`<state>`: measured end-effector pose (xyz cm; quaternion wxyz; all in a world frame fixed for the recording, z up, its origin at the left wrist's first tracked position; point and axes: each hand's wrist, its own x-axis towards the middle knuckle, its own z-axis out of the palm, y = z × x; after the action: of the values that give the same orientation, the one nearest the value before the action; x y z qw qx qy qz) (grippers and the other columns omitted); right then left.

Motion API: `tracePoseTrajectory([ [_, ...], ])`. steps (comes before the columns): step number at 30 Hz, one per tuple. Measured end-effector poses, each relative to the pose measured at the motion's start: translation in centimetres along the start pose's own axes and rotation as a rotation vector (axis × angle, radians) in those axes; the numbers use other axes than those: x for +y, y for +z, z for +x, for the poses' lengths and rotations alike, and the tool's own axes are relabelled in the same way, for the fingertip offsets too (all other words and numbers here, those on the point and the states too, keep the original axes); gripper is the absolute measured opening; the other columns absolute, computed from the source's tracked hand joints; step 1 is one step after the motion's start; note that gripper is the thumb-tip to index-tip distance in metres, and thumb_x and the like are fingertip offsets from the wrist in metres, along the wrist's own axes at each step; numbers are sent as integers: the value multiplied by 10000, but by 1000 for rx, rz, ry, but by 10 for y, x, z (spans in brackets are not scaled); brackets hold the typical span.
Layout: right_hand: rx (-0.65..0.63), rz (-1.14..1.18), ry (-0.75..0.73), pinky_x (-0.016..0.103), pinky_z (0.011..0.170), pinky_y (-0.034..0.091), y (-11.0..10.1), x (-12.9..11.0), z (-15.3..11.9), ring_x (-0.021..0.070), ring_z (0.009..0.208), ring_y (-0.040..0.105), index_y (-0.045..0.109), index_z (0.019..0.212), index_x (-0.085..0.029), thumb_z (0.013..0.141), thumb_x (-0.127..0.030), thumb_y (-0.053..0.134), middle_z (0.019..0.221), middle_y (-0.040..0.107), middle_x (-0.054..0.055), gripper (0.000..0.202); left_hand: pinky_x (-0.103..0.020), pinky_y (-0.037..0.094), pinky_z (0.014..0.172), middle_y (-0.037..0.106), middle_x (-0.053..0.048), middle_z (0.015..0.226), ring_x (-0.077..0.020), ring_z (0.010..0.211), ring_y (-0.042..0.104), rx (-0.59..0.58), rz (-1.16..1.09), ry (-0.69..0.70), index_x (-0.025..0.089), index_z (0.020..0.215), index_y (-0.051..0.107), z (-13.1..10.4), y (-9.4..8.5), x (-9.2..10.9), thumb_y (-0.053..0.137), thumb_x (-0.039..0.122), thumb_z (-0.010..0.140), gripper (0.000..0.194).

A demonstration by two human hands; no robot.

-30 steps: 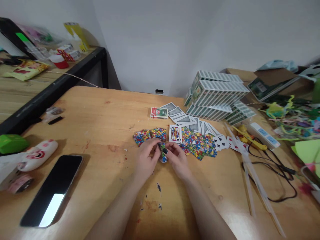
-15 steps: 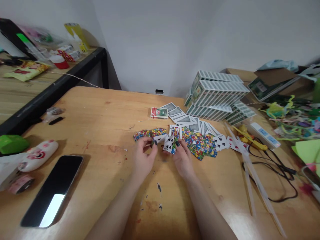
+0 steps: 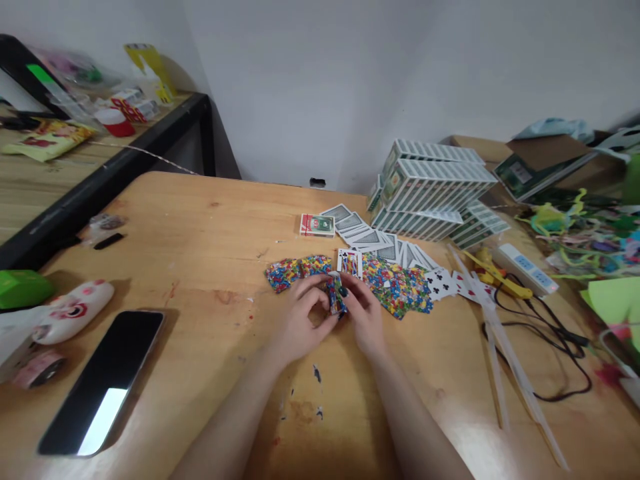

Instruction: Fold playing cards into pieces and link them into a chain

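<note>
Both hands meet around a small bent or folded playing card (image 3: pixel 335 294) with a multicoloured speckled side showing; whether it is one card or more I cannot tell. My left hand (image 3: pixel 303 320) is closed on its left edge, thumb and fingers curled into a ring. My right hand (image 3: pixel 365 315) pinches the right side, its thumb across the front. Just behind them a face card (image 3: pixel 349 262) with a club mark lies face up. Speckled cards (image 3: pixel 285 274) spread to the left of the hands, and more speckled cards (image 3: pixel 395 288) fan out on the right.
Grey-backed cards (image 3: pixel 371 238) and a red-and-green card box (image 3: pixel 317 225) lie farther back. Stacked card boxes (image 3: pixel 440 187) rise behind. At right are translucent sticks (image 3: pixel 515 367), a yellow tool (image 3: pixel 500 277) and a power strip (image 3: pixel 525 268). A phone (image 3: pixel 103 380) lies at left.
My hands have come together. The black-and-white card faces seen between them are now hidden, and a speckled side shows instead. The cards on the table look the same.
</note>
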<state>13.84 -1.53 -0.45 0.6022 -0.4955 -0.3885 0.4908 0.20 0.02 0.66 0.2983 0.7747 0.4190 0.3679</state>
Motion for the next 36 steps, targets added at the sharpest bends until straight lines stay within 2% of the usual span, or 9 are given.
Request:
tracePoseTrajectory([
  [4, 39, 11, 35, 359, 829, 444, -4, 8, 1, 218, 971, 559, 618, 991, -233, 727, -360, 614, 1049, 625, 45, 293, -382, 432, 887, 499, -80, 1134, -221, 1086, 479, -3, 5, 8, 193, 672, 480, -1, 0, 0, 598, 139, 677, 130],
  [9, 80, 17, 85, 346, 704, 480, -6, 15, 4, 217, 854, 589, 625, 968, -234, 745, -407, 572, 953, 646, 49, 287, -373, 457, 852, 483, -75, 1159, -209, 1009, 529, 28, 70, 15, 190, 647, 488, -3, 2, -6, 571, 107, 670, 120],
  [16, -9, -102, 40, 352, 839, 441, 2, -1, 2, 200, 914, 578, 637, 938, -219, 717, -335, 623, 966, 648, 40, 250, -357, 469, 830, 483, -72, 1155, -201, 971, 544, 86, 106, 49, 189, 628, 487, -5, 3, -5, 560, 121, 672, 110],
  [24, -74, -100, 24, 370, 883, 430, 1, 5, 1, 202, 963, 564, 629, 958, -238, 709, -317, 640, 1021, 633, 35, 262, -369, 475, 813, 499, -71, 1130, -220, 979, 541, 121, 147, 21, 194, 606, 470, -7, 6, -3, 550, 112, 630, 117],
  [30, -172, -26, 167, 365, 878, 429, 1, 8, -3, 211, 988, 560, 619, 1004, -255, 756, -389, 582, 1050, 632, 28, 285, -364, 471, 814, 495, -72, 1138, -217, 975, 537, 123, 111, 27, 193, 585, 435, -7, 6, -1, 549, 92, 598, 153],
  [36, -276, 186, 318, 317, 739, 483, 2, 12, -7, 186, 856, 603, 593, 1012, -278, 770, -408, 561, 950, 649, 8, 277, -344, 477, 791, 467, -64, 1184, -189, 917, 556, 117, 83, 61, 186, 590, 436, -9, 8, -1, 540, 77, 615, 153],
])
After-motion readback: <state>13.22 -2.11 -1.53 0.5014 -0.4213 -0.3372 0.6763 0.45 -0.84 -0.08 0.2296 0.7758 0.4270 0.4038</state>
